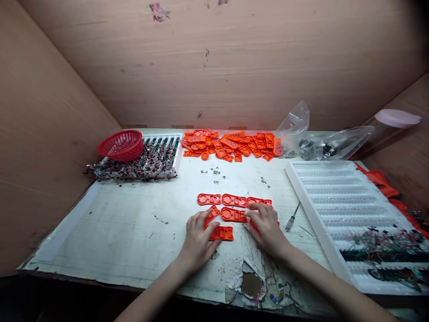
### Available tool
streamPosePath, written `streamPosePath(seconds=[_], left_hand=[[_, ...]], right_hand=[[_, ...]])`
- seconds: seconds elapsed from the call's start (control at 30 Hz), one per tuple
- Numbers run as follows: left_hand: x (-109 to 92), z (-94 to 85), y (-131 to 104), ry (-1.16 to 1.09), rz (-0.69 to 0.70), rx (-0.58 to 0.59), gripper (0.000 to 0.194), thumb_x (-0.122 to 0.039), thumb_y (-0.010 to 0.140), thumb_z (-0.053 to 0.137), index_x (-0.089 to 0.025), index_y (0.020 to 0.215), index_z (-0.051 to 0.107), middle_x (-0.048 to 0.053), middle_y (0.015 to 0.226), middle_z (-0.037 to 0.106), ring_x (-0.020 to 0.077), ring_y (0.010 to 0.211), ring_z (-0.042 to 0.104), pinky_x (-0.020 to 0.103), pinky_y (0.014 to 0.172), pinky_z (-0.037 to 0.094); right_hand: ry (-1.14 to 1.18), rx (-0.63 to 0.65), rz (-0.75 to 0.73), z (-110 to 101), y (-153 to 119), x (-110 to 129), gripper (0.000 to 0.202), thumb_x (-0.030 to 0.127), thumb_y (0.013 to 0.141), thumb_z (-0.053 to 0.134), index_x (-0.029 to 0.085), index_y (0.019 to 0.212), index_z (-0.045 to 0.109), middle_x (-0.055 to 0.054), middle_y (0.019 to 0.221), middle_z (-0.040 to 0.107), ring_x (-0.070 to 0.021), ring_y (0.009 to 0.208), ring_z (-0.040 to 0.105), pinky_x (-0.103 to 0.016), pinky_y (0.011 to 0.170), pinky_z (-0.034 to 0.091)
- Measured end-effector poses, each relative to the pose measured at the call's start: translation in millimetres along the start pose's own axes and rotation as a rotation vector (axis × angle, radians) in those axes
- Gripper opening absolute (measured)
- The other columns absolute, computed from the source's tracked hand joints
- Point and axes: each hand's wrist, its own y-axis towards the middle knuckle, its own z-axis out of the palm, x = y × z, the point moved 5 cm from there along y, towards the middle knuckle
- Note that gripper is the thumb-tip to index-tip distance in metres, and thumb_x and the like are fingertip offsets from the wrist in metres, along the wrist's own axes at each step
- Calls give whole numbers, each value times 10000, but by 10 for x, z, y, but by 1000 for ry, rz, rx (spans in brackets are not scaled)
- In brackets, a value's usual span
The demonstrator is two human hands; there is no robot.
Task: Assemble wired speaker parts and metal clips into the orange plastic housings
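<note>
My left hand (197,239) is curled around an orange plastic casing half (224,233), thumb and fingers at its left end. A tilted orange casing half (212,214) lies under its fingertips. My right hand (266,228) bends its fingers over another casing half, mostly hidden beneath the palm. Its fingertips reach the right end of a middle casing half (233,214). Behind the hands, a row holds a left casing half (208,199), a centre one (233,200) and a right one (258,202), the last partly covered by my right hand. Their moulded insides face up.
A pile of orange casings (231,145) lies at the back. A red basket (122,145) rests on wired parts (150,161) at left. Small metal pieces (214,171) are scattered mid-table. A screwdriver (291,221) lies beside a white foam tray (318,232). The tabletop has a torn hole (251,285).
</note>
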Motion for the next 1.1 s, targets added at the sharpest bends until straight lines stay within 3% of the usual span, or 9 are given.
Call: streamPosePath(seconds=[0.13,0.3,0.47,0.53,0.63,0.73,0.83,0.97,1.1], left_hand=[[186,82,-30,53,-26,55,698,-452,887,478,-247,1474,160,144,1530,216,344,1402,181,577,1070,272],[347,176,83,74,31,116,660,-478,904,445,-218,1457,197,138,1535,214,288,1428,132,542,1117,233],[407,61,198,81,66,52,650,-440,914,438,-201,1455,169,159,1545,160,306,1433,90,581,1101,222],[423,-49,440,93,52,-13,678,-457,907,441,-166,1455,167,181,1547,124,330,1431,66,603,1100,185],[460,-139,1152,120,1,-34,557,-380,924,425,-135,1406,296,166,1506,259,298,1408,159,508,1117,217],[483,-15,2010,152,34,69,383,-193,915,402,-213,1290,478,89,1342,492,238,1250,393,396,1020,355],[541,157,2620,189,52,116,363,-99,871,408,-237,1150,595,93,1202,569,266,1155,442,424,932,381],[666,266,2931,244,49,142,212,-198,849,528,-190,1035,629,110,1216,526,295,1179,401,478,965,323],[806,257,2980,255,12,158,339,-373,774,647,-163,1037,603,109,1240,485,314,1170,396,487,955,325]], right_hand=[[-71,46,-54,39,-70,-97,445,400,878,509,210,1279,477,-143,1434,388,-329,1320,308,-550,1029,314],[-66,97,-88,192,-3,-171,500,418,897,482,202,1343,417,-129,1482,329,-307,1370,256,-515,1062,335],[-53,62,-92,178,98,-174,486,445,891,489,204,1310,442,-134,1455,364,-320,1331,309,-536,1046,340],[-29,42,-95,97,332,-215,539,488,865,517,217,1322,426,-139,1435,384,-330,1297,346,-556,1033,334],[-4,43,66,-6,1020,-438,416,415,864,542,206,1223,508,-145,1311,494,-304,1199,442,-487,973,399],[-75,60,309,30,1790,-728,264,327,889,506,138,1056,584,-157,1083,593,-283,1063,532,-437,906,434],[-139,45,456,138,2258,-899,305,322,901,506,79,1073,571,-160,1041,601,-261,990,574,-426,853,466],[-191,53,515,199,2348,-1016,312,349,904,541,151,1144,552,-79,1145,578,-199,996,580,-413,856,487],[-175,114,423,56,2169,-1086,266,245,853,599,119,1085,567,-111,1071,608,-225,992,573,-382,829,475]])
